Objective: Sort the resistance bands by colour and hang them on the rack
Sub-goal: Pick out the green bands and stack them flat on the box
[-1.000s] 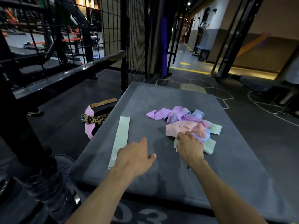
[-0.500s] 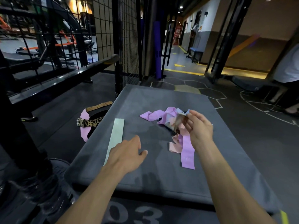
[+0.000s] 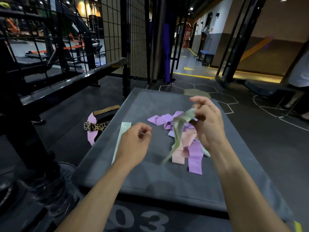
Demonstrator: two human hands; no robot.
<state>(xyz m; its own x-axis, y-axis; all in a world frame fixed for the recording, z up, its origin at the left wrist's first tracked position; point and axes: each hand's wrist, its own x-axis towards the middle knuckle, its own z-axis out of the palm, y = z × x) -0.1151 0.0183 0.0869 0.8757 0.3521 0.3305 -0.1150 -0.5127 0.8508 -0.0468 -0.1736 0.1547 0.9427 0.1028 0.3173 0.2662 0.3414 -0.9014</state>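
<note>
A heap of purple and pink resistance bands lies on the grey padded box, right of its middle. My right hand pinches a pale green band by its upper end and holds it above the heap; the band hangs down, blurred. A second pale green band lies flat near the box's left edge, partly hidden by my left hand. That hand hovers over it with loosely curled fingers and holds nothing.
A pink and leopard-print belt lies on the floor left of the box. Black rack bars and a wire grid stand to the left and behind. A person stands at the far right edge.
My right hand has lifted out of the heap, first with mixed bands, now pulling one green band up and clear. My left hand rose off the box and drifted right.
</note>
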